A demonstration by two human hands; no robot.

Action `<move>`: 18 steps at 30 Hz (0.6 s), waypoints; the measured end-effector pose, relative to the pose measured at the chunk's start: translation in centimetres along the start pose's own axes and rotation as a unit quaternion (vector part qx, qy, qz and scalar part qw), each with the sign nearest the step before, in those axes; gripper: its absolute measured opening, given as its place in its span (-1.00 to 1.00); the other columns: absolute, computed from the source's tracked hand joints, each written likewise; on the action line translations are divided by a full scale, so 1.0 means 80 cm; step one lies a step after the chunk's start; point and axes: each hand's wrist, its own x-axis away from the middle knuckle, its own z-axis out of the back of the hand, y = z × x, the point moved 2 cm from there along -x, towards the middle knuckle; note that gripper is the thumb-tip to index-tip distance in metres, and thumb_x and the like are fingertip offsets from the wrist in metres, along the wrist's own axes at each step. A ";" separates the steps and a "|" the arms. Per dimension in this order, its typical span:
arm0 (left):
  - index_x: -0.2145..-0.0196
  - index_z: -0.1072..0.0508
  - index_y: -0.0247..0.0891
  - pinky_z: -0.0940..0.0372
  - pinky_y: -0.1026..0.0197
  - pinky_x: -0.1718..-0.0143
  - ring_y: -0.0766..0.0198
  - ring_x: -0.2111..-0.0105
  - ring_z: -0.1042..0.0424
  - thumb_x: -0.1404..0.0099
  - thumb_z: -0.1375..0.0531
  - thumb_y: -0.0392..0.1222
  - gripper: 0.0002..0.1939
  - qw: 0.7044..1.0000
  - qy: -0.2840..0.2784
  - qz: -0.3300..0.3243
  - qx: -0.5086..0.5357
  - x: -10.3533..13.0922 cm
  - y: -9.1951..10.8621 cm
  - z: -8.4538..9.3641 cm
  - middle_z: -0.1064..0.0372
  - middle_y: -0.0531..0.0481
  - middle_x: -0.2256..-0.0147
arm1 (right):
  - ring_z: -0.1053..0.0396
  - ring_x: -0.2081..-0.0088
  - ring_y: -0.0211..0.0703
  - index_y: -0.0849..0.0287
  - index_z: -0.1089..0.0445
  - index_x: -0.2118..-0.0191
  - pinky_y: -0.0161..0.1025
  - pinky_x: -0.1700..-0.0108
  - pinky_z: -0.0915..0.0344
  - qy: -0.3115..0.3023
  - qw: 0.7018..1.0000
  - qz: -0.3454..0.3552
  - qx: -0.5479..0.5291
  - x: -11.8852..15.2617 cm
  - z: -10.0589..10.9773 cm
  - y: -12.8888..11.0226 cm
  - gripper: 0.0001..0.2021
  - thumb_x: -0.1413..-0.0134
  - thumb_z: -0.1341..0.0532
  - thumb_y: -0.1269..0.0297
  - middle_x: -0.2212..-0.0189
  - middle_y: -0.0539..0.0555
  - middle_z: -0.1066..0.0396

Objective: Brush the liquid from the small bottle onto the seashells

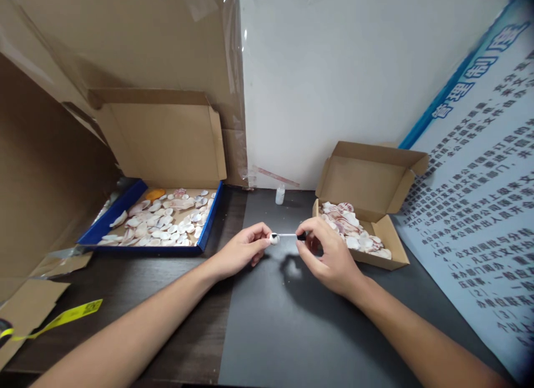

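Dark grey matting [262, 332] covers part of the wood-grain tabletop [183, 327], where a small bottle [280, 196] stands, apparently uncapped; a black-capped applicator [287, 235] meets what looks like a small white shell [274, 240], though how much remains undone cannot be told. Left hand [244, 249] pinches that shell; right hand [329, 254] grips the applicator's cap, both facing inward above the mat

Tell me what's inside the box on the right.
The box holds a heap of shells, mostly pale, some with reddish stripes. The right hand covers part of its near left side, and whatever lies beneath the top shells can't be seen.
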 end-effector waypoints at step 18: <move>0.28 -0.28 -0.26 -0.05 0.38 0.62 0.48 0.64 -0.10 -0.32 -0.19 -0.01 -0.74 1.000 0.013 -0.003 -0.003 -0.001 0.000 0.001 -0.07 0.21 0.56 | -0.28 0.42 -0.32 0.12 -0.34 0.21 -0.27 0.34 -0.33 -0.043 0.998 0.031 -0.035 0.001 -0.004 0.003 -0.83 -0.14 -0.14 0.53 0.14 0.10 -0.27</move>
